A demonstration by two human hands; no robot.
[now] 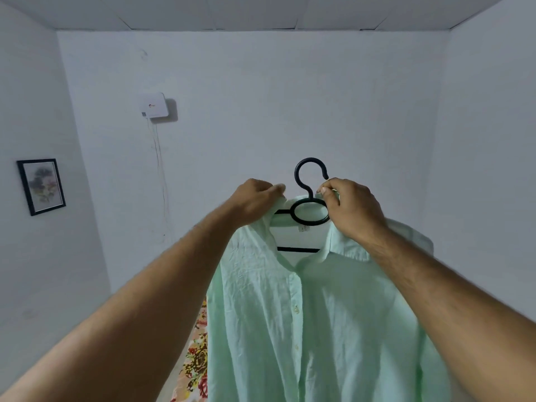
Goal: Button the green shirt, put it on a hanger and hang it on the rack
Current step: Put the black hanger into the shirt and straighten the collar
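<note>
Holds the green shirt (319,329) aloft on the black hanger (298,250), with the left grip (255,201) pinching the collar (343,246) at 9 o'clock of the hook (296,173) and the right grip (353,210) pinching it at 3 o'clock, seemingly to square it for a straight hang.

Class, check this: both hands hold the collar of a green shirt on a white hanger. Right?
The colour is wrong: in the head view the hanger is black. The left hand and right hand do hold the collar of the green shirt.

Dim, soft light; wide-angle edge warp
</note>
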